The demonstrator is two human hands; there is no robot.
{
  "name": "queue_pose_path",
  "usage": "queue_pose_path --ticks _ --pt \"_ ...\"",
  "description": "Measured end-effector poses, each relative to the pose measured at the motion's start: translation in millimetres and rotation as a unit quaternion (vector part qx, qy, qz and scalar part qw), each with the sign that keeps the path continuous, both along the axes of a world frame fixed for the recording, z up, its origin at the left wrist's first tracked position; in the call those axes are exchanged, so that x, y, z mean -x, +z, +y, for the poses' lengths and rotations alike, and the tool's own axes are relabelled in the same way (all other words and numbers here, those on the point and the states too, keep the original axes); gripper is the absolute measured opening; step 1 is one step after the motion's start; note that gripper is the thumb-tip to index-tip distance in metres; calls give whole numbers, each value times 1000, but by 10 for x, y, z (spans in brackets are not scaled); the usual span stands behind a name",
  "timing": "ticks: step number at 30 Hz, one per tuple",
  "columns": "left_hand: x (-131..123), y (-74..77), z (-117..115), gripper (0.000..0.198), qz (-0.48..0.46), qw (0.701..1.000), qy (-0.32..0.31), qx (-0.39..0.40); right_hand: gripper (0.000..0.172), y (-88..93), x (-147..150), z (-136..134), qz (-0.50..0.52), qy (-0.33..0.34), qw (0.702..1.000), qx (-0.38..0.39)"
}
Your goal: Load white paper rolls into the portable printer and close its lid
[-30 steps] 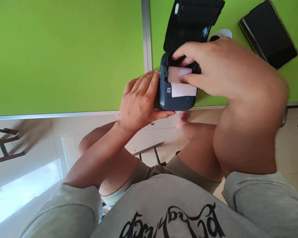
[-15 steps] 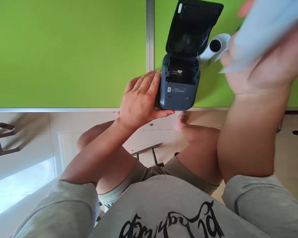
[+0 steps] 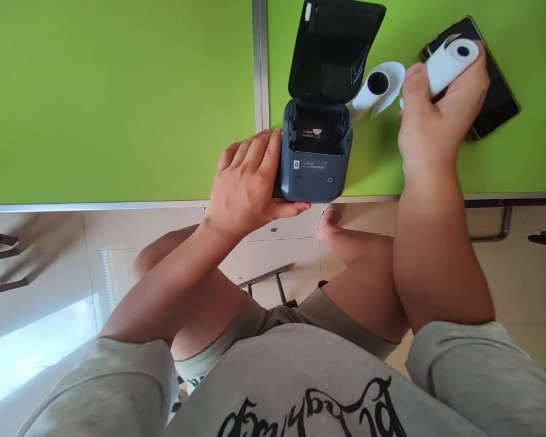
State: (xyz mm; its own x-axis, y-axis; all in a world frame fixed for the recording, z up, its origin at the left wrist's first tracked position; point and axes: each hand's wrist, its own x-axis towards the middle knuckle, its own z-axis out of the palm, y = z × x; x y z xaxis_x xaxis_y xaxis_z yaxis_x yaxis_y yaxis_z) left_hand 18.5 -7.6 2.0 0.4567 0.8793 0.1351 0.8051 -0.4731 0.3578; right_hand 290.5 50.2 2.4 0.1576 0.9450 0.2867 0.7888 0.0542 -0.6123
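A dark blue-grey label printer [image 3: 316, 177] sits at the table's near edge with its black lid [image 3: 334, 51] raised and its paper bay bare. My left hand [image 3: 248, 185] holds the printer's left side, fingers along it and thumb under the front edge. In my right hand [image 3: 441, 115] is a white paper roll [image 3: 450, 67], gripped between thumb and fingers, its small-cored end facing up. A second paper roll [image 3: 368, 91], with a wider core and a loose paper end, lies right of the printer, close to the right hand.
Partly under my right hand lies a black smartphone [image 3: 495, 100] on the green table [image 3: 118, 97]. A metal seam [image 3: 260, 67] runs across the tabletop left of the printer. Below the near edge are my legs, stool legs [image 3: 273, 276] and the tiled floor.
My right hand has come down from close to the camera, where it held blurred white paper, to above the phone with the paper roll. The left hand stays on the printer.
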Motion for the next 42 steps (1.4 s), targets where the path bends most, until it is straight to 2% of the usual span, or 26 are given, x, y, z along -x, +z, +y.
queue_pose_path --ticks 3,7,10,12,16,18,20,22,25,27,29,31,33,35,39,42 --pt "1 -2 0 119 -1 1000 0 -3 17 -3 35 -57 -43 -40 998 -6" --pt "3 1 0 117 -7 1000 -3 -1 39 -43 -23 78 -85 -99 991 -24" --pt "1 7 0 118 -9 1000 -5 -1 57 -1 -15 125 -97 -109 988 -59" --pt "0 10 0 119 -6 1000 -5 -4 64 78 80 59 -119 -118 981 -101" --pt "-4 7 -2 119 -5 1000 -5 -7 71 205 388 -157 -166 -70 977 -116" --pt "-5 5 -2 119 -7 1000 -3 -8 68 213 502 -221 -180 -50 977 -99" --pt "-6 5 -1 118 -7 1000 -2 -8 58 203 552 -242 -186 -43 979 -72" --pt "-6 8 -1 118 -8 1000 -3 -7 48 203 549 -239 -193 -39 979 -49" --pt "-6 17 0 118 -11 1000 -5 -2 43 234 491 -222 -197 -36 979 -47" --pt "-6 23 0 118 -13 1000 -4 3 44 248 440 -208 -194 -51 976 -79" --pt "-7 28 0 118 -13 1000 -4 8 44 231 398 -195 -159 -39 975 -148" --pt "-9 34 -1 119 -13 1000 -6 12 41 190 390 -196 -74 34 969 -231" --pt "-10 38 -3 120 -13 1000 -8 13 34 163 433 -228 7 127 954 -270" --pt "-12 39 -4 119 -13 1000 -6 12 28 182 518 -293 23 162 961 -225" --pt "-13 32 -4 117 -12 1000 -3 7 35 324 666 -428 6 100 992 -77" --pt "-12 23 -4 117 -11 1000 -4 4 34 385 672 -438 -3 84 995 -61"
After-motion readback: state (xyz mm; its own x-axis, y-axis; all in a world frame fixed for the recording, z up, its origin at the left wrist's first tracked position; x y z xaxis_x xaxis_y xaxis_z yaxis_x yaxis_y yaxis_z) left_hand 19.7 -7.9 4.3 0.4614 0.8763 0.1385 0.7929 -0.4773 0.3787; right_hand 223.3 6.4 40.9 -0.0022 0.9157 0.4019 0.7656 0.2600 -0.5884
